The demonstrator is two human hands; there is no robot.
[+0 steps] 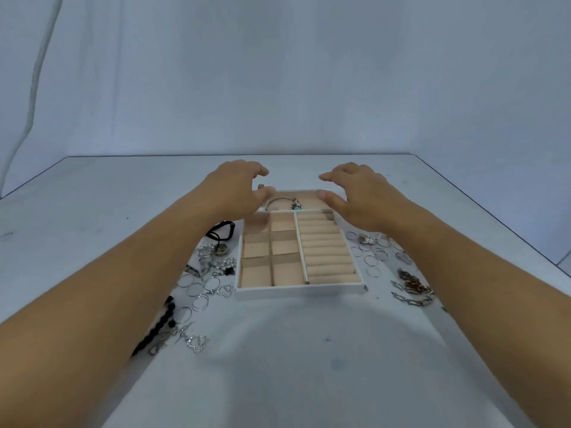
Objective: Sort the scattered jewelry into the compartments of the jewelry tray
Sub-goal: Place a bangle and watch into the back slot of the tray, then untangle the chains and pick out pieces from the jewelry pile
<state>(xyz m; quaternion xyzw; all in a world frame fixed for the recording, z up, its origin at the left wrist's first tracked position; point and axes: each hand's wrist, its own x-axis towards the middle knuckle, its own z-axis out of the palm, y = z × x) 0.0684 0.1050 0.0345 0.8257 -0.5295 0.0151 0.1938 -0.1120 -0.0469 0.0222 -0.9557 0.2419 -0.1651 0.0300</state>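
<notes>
Lying at the middle of the white worktop (293,350), the jewelry tray (296,290) is seen with a silver bangle (278,200) and a turquoise charm (297,206) in its far compartment, the square cells and ring rolls bare. Silver hoops (197,287) and a black cord (221,231) are scattered to its left, rings (375,253) and chain links (412,296) to its right. Over the tray's far corners the left hand (238,188) and right hand (358,193) are held with each grip apart, clamped on nothing.

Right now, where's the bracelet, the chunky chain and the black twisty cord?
bracelet (278,199): head view, on its silver band, in the tray's far compartment.
chunky chain (411,299): head view, on its links, right of the tray.
black twisty cord (160,325): head view, mid-length, near the left forearm.
</notes>
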